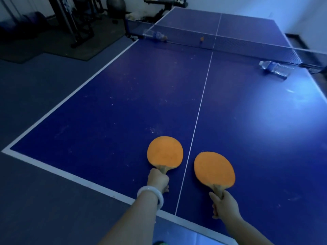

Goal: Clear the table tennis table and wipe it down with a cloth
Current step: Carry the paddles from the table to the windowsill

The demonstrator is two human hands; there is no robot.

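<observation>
**A:** Near end of the counter (106, 103), what is listed?

**B:** Item one: left bat (165, 152), orange face up, lying just left of the white centre line (200, 110). The left hand (158, 181) is clenched round its wooden handle; a white bangle (150, 196) sits on that wrist.

**A:** And the other side of the line?

**B:** Item two: right bat (214, 169), orange face up, just right of the line, a little nearer the person than the first. The right hand (224, 205) has its grip wrapped round the handle, thumb along the near side. Whether either blade rests flat on the surface or is lifted off it, I cannot tell.

**A:** Further up?

**B:** Item three: right bottle (276, 68), clear plastic, on its side near the right edge, just short of the net (247, 44). Item four: left bottle (155, 35), clear, seen through the mesh by the left net post; blurred. Items five and six: left ball (165, 38), orange, just beside that bottle, and middle ball (202, 39), orange, at the net near the centre line. Which side of the net those three lie on, I cannot tell.

**A:** Surface condition?

**B:** Blue, with pale specks and smudges across the near half, bright glare on the right.

**A:** Off the counter?

**B:** Grey floor (35, 191), dark mat (70, 46) with gym frames, far left.
</observation>
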